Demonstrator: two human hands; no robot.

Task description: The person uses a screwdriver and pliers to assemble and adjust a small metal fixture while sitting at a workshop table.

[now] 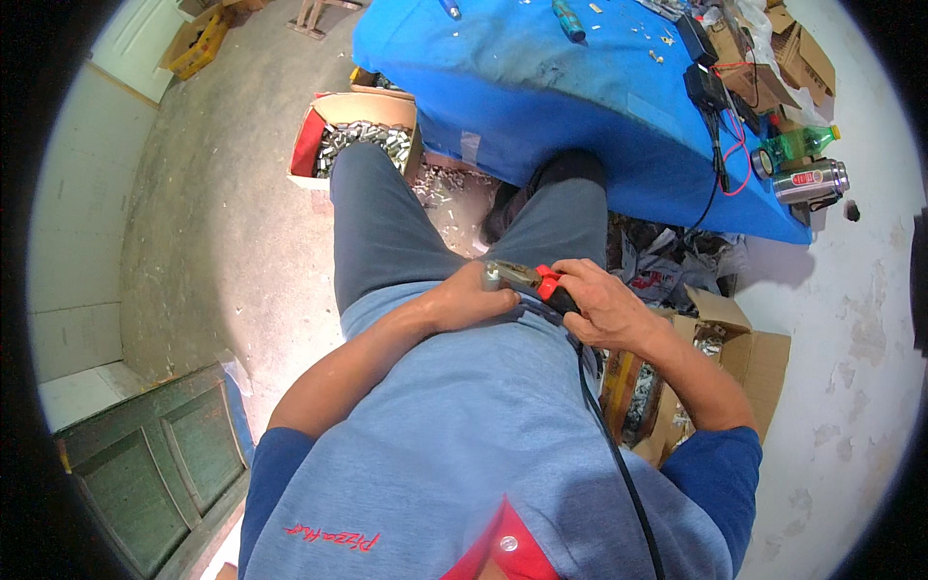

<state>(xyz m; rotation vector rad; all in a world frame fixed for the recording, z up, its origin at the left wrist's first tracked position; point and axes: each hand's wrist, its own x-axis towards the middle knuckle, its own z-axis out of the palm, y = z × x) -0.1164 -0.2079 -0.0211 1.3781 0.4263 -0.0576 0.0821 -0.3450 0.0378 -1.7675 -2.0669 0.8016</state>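
Over my lap, my right hand [607, 304] is wrapped round the red and black handles of a pair of pliers [522, 276]. The metal jaws point left toward my left hand [469, 298]. Between the fingers of that hand sits a small silvery metal cylinder [492, 277], its end up against the plier jaws. Whether the jaws grip the cylinder cannot be made out. Beyond my left knee stands a cardboard box [307, 145] full of similar small metal cylinders [362, 136].
Ahead is a table under a blue cloth [541, 97], with a teal-handled tool [568, 19] on it. At its right lie black adapters [708, 89], a green bottle [802, 143] and a steel flask [810, 181]. Open cartons [764, 377] stand by my right side. A black cable [619, 454] crosses my shirt.
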